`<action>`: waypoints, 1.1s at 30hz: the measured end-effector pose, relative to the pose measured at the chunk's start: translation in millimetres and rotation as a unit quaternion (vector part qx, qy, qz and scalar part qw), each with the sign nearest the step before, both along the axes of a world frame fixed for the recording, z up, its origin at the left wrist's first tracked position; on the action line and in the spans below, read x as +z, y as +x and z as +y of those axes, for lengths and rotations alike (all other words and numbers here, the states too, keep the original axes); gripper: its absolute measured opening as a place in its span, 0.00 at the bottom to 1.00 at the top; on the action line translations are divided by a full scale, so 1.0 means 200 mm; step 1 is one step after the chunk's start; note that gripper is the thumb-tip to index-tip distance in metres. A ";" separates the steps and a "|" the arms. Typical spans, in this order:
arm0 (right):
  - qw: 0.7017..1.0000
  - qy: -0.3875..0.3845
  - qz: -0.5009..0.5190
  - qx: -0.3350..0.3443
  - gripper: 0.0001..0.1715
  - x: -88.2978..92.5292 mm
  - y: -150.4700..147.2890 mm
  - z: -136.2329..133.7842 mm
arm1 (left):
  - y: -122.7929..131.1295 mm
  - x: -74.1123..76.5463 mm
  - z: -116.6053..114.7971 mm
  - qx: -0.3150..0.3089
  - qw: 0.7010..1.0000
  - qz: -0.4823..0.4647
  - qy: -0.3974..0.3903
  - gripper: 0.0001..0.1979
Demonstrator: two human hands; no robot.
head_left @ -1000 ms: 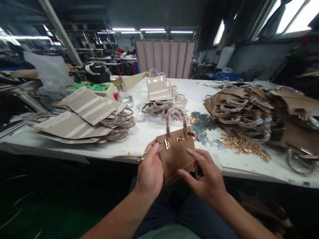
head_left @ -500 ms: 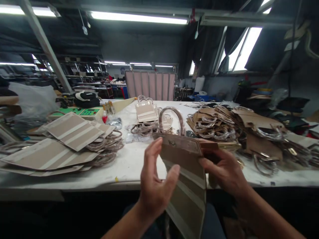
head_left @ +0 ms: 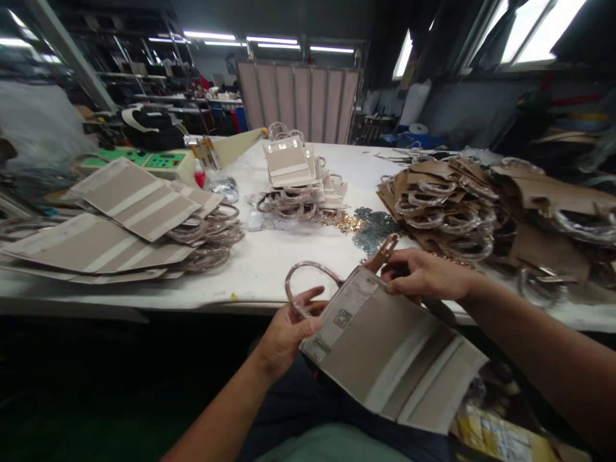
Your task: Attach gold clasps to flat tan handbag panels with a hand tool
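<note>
in the head view, your left hand [head_left: 289, 340] grasps the plastic-wrapped handle [head_left: 299, 282] at the panel's left end, while your right hand [head_left: 428, 273] clenches the top edge beside a tan strap tab [head_left: 382, 253]. the tan leather bag panel [head_left: 380, 346] lies open over your lap, just off the white table [head_left: 269, 269], its long axis running from upper left to lower right.

Folding screen [head_left: 298, 96] under fluorescent tubes [head_left: 272, 40] — bright windows [head_left: 529, 32] along the grey right-hand wall [head_left: 462, 109]
</note>
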State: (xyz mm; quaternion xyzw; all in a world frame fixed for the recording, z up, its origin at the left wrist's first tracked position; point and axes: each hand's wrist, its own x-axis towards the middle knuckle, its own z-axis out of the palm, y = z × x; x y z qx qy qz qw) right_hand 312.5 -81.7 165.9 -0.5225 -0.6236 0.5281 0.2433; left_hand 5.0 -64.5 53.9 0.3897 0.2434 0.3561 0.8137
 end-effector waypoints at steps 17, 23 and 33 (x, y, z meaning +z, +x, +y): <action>0.974 0.091 -0.196 -0.070 0.14 -0.53 -0.03 0.45 | 0.25 -0.49 -0.08 0.151 0.969 0.108 -0.161 0.30; 0.873 0.320 0.026 -0.367 0.12 -0.40 -0.20 0.21 | 0.33 -0.44 -0.06 0.222 0.946 0.120 -0.201 0.25; 0.815 0.384 0.223 -0.373 0.19 -0.69 -0.48 0.08 | 0.39 -0.39 -0.05 0.245 0.925 0.147 -0.249 0.22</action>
